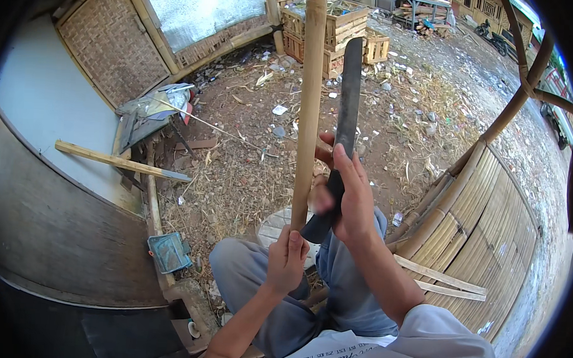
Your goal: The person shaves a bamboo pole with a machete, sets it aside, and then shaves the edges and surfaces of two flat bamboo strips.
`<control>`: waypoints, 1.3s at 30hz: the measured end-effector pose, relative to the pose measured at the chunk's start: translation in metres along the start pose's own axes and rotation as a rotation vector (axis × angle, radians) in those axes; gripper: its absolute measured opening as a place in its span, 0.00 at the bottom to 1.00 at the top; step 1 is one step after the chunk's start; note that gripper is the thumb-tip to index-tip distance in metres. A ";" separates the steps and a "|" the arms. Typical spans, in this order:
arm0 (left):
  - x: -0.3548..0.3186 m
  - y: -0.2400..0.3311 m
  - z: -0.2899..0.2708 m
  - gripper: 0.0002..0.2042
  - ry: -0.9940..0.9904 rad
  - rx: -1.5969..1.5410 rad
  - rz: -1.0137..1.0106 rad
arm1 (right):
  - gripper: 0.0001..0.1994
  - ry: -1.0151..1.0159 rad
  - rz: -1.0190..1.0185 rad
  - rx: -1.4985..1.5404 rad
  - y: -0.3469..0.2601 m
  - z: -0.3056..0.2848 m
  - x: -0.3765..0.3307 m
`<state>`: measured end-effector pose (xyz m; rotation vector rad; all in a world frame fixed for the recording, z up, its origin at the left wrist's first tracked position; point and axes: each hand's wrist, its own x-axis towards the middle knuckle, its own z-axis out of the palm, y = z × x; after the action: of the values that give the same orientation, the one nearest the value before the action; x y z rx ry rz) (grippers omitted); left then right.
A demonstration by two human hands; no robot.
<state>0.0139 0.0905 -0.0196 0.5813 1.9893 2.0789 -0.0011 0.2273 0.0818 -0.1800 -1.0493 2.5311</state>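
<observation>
My left hand (287, 259) is closed round the lower end of a pale bamboo pole (309, 109), which rises past the upper edge of the view. Just right of it, a machete (349, 92) points upward, its dark blade nearly parallel to the pole. My right hand (355, 198) is wrapped round the machete's black lower part, some fingers showing on its left side and partly blurred. The machete's lower end comes down close to my left hand; whether they touch I cannot tell. Below my hands are my bent knees in grey trousers (241, 266).
Wooden crates (341, 31) stand at the back. On the left are a small table (138, 124), a timber piece (118, 161) and a blue plastic tray (169, 252). A bamboo-slat platform (482, 232) with thin strips (445, 280) lies at right. Dry litter covers the ground (236, 157).
</observation>
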 end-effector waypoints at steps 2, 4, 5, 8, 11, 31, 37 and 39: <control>-0.001 -0.016 -0.004 0.18 0.002 0.047 0.050 | 0.18 -0.084 0.064 -0.028 0.007 0.001 0.006; -0.003 -0.032 -0.008 0.19 0.043 0.117 0.072 | 0.16 -0.222 0.155 -0.075 0.021 -0.003 0.010; -0.004 -0.036 -0.010 0.20 0.069 0.172 0.074 | 0.16 -0.232 0.162 -0.068 0.031 -0.008 0.010; 0.003 -0.025 -0.003 0.20 0.073 0.077 0.053 | 0.16 -0.218 0.181 -0.206 0.046 -0.023 0.007; 0.004 -0.025 -0.016 0.18 0.033 0.061 0.033 | 0.15 -0.318 0.194 0.022 0.056 -0.035 0.016; -0.042 0.012 -0.019 0.12 -0.057 0.398 -0.276 | 0.10 0.147 -0.115 0.359 0.011 -0.120 0.052; -0.044 0.015 -0.022 0.13 -0.180 0.273 -0.279 | 0.12 0.338 -0.133 0.064 -0.062 -0.188 -0.019; -0.029 0.017 -0.008 0.13 -0.237 0.216 -0.297 | 0.10 0.494 -0.167 0.030 -0.087 -0.217 -0.048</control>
<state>0.0388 0.0699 -0.0073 0.5054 2.0302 1.5621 0.1270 0.4050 -0.0124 -0.6427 -0.7902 2.1862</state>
